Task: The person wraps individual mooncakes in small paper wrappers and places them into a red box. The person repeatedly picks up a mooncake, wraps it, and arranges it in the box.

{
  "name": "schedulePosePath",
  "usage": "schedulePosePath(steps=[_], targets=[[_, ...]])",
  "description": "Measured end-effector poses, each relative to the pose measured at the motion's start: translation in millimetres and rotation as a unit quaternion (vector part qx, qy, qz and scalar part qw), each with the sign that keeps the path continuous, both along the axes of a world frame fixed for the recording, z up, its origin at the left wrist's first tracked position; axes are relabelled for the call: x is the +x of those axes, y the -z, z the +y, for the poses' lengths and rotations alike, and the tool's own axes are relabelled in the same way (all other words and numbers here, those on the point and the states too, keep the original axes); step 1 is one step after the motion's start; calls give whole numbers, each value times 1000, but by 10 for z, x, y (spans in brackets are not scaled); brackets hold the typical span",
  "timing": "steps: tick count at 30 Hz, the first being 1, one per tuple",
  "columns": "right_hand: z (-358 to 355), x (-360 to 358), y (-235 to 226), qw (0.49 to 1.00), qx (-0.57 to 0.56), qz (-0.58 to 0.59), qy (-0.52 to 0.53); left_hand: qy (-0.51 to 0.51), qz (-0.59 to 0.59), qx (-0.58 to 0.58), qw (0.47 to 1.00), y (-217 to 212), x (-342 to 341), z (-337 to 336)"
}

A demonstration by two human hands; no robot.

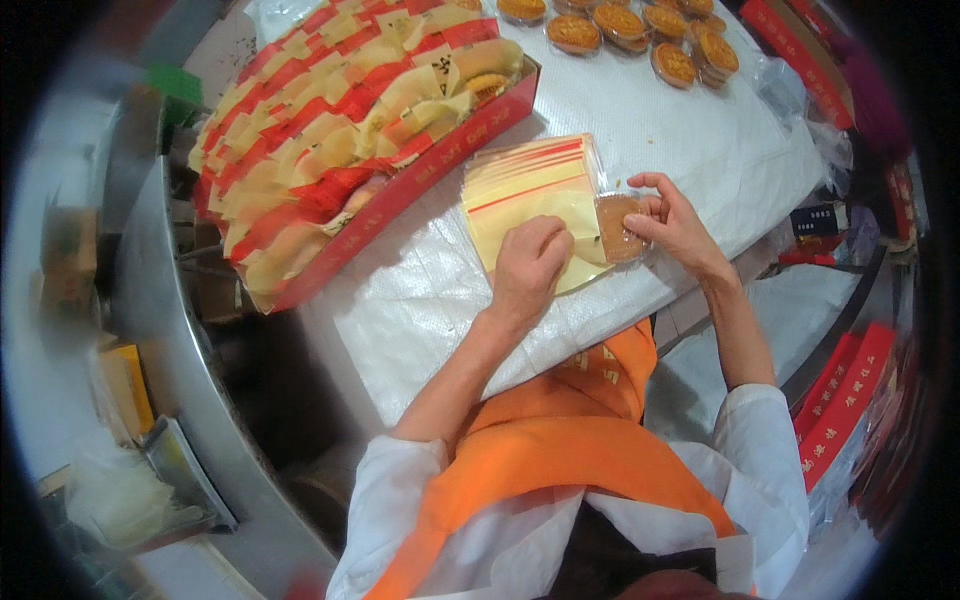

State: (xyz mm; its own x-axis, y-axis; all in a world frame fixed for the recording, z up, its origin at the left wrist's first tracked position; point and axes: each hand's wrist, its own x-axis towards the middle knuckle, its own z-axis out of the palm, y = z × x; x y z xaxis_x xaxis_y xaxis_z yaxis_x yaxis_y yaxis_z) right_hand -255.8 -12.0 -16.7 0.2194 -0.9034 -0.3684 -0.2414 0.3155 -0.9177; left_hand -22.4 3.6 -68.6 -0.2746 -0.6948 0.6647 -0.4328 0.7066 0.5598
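In the head view, right of centre, the right hand point(672, 220) pinched a brown cake point(614, 228) in a clear tray by its outer side, at the right edge of the yellow bags point(500, 222). The left hand point(530, 265) lay curled over the bags; whether it gripped one, I couldn't tell. The cake seemed light and crumbly, best held by the tray's rim; the bags seemed thin, slippery.

We reach forward with both bare forearms, our left hand point(533, 265) knuckles-up with its fingers curled downward, our right hand point(660, 218) turned leftward at the end of an inward-slanting right forearm point(742, 335), its thumb lowered in a pinch and index finger lifted and bent.
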Motion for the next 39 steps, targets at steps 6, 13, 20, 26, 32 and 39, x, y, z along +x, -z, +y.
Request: schedulePosePath(steps=[6, 13, 20, 26, 32, 39], targets=[[32, 75, -54, 1000, 12, -19, 4, 46, -19, 11, 999, -199, -26, -13], [153, 325, -195, 999, -18, -50, -10, 77, 21, 43, 996, -380, -45, -100], [394, 382, -945, 836, -444, 267, -180, 169, 398, 310, 847, -649, 181, -53], [347, 614, -1178, 727, -566, 321, -219, 258, 495, 394, 730, -667, 192, 46], [338, 850, -1237, 708, -589, 291, -259, 174, 377, 362, 834, -695, 266, 128], [97, 1541, -1560, 644, -687, 219, -255, -30, 230, 138, 963, -1186, 994, 427]])
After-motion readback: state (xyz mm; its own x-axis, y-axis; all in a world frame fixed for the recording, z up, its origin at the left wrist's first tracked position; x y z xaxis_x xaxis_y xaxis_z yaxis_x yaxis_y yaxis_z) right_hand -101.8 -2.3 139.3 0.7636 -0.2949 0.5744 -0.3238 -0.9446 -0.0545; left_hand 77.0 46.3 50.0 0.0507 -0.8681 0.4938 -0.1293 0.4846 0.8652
